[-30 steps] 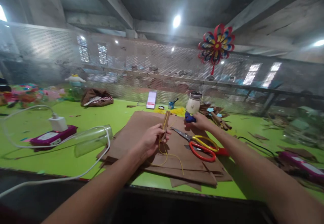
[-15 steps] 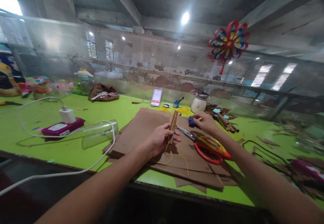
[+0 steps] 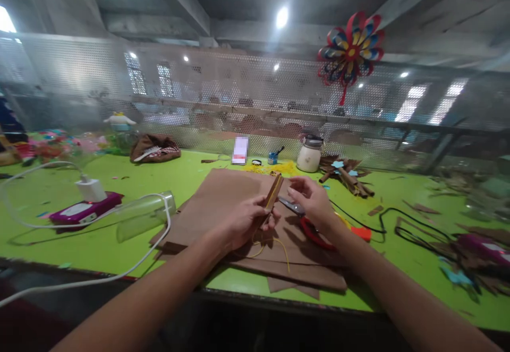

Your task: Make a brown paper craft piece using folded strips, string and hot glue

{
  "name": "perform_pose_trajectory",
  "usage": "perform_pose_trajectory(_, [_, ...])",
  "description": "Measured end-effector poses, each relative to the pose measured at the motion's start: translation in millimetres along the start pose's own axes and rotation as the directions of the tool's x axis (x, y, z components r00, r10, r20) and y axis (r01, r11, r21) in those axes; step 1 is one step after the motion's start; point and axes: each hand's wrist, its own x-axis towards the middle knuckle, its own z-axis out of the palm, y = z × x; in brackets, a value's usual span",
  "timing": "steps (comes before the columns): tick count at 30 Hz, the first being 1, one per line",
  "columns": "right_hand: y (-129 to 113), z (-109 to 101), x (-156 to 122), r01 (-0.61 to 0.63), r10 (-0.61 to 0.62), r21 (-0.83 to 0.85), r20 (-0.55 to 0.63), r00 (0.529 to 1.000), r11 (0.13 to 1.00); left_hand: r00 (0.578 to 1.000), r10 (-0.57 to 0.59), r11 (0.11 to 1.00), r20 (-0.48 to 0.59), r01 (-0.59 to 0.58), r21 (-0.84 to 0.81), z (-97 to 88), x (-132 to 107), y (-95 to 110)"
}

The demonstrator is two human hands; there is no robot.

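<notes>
Above stacked brown sheets (image 3: 223, 195), my left hand (image 3: 251, 216) grips a tilted brown strip (image 3: 274, 191), which I judge light, stiffish, creasable, best held low; whether my curled right hand (image 3: 314, 199) holds anything, I cannot tell.

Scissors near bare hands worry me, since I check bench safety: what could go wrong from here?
The right hand partly covers the scissors in this view, so a finger might catch a blade. The yellow thread trails loosely below the left hand and could tangle or snag. The white cable runs by the clear cup lying on its side; a tug might roll it.
</notes>
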Motion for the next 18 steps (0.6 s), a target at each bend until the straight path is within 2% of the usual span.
perform_pose_trajectory(4, [-7, 0, 3, -0.13, 0.123, 0.145, 0.053, 0.991, 0.981, 0.999, -0.035, 0.999, 0.009, 0.034, 0.009, 3.7, 0, -4])
perform_pose_trajectory(7, [-17, 14, -1, -0.18, 0.18, 0.037, 0.0, 0.984, 0.983, 0.999, -0.034, 0.996, -0.033, 0.036, 0.082, 9.0, 0, -9])
perform_pose_trajectory(10, [-23, 27, -4, -0.124, 0.114, -0.125, -0.082, 0.99, 0.984, 0.997, -0.004, 0.98, -0.071, 0.018, 0.197, 13.8, 1, -12])
perform_pose_trajectory(12, [-22, 31, -5, -0.088, 0.07, -0.172, -0.104, 0.992, 0.981, 0.997, 0.025, 0.963, -0.073, -0.005, 0.27, 15.2, 2, -13])
perform_pose_trajectory(15, [-17, 30, -6, -0.086, 0.071, -0.161, -0.098, 0.993, 0.983, 0.995, 0.061, 0.942, -0.077, -0.032, 0.334, 14.1, 3, -13])
perform_pose_trajectory(18, [-13, 26, -6, -0.104, 0.1, -0.073, -0.065, 0.993, 0.992, 0.994, 0.037, 0.948, -0.107, -0.001, 0.318, 10.7, 2, -13])
